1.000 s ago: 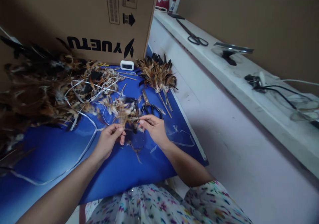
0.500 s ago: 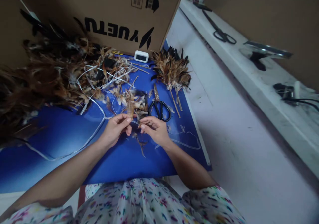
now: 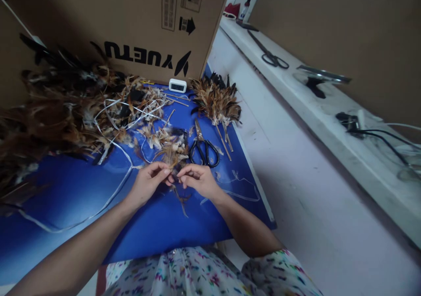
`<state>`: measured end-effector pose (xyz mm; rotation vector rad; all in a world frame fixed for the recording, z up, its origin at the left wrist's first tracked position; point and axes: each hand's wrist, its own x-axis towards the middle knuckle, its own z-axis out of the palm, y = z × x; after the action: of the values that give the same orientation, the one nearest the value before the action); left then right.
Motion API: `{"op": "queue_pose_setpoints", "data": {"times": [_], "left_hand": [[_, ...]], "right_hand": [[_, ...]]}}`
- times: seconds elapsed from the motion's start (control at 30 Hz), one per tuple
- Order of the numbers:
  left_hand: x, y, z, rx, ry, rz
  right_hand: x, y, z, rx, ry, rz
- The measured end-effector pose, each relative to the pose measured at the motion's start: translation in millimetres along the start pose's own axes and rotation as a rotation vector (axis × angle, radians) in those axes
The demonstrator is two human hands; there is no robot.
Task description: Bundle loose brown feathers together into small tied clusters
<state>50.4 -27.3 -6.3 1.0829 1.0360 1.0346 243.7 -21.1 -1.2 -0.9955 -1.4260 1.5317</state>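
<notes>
My left hand pinches a small brown feather between thumb and forefinger, its tip pointing away from me. Close beside it, the thumb and fingers of my right hand are pressed together; whatever they hold is too small to make out. A white plastic string runs over the table to my left hand. Loose dark feathers lie below my fingertips, and a pile of short feathers lies just beyond. Black-handled scissors rest beyond my right hand.
A large heap of brown feathers covers the table's left. Bound feather bunches on sticks lie at the back right, near a white digital timer. A cardboard box stands behind. On the right ledge lie more scissors.
The view has shifted, so the table and box sit lower and further left. My hands stay close together, the left one still pinching the feather; the right fingertips have moved slightly.
</notes>
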Motion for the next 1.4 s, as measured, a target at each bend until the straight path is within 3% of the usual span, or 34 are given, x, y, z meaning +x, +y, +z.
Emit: {"op": "queue_pose_setpoints", "data": {"times": [0.3,0.57,0.73,0.93,1.17,1.4], "left_hand": [[-1.7,0.3,3.0,0.077,-0.073,0.025],[0.5,-4.9,0.2,0.093,-0.004,0.119],[-1.1,-4.5,-1.6,0.146,-0.068,0.075],[-0.2,-5.9,-0.5,0.083,-0.049,0.005],[2.4,-3.9,3.0,-0.213,0.05,-0.224],[2.5,-4.8,4.2,-0.222,0.029,-0.216]], "right_hand": [[1.2,-5.0,1.9,0.074,0.027,0.05],[0.8,-4.9,0.5,0.084,0.021,0.056],[1.0,-2.7,-0.1,0.111,0.006,0.068],[1.7,-1.0,-0.9,0.097,-0.002,0.056],[1.3,3.0,1.4,-0.09,0.023,-0.046],[1.3,6.4,6.4,-0.432,0.053,-0.365]]}}
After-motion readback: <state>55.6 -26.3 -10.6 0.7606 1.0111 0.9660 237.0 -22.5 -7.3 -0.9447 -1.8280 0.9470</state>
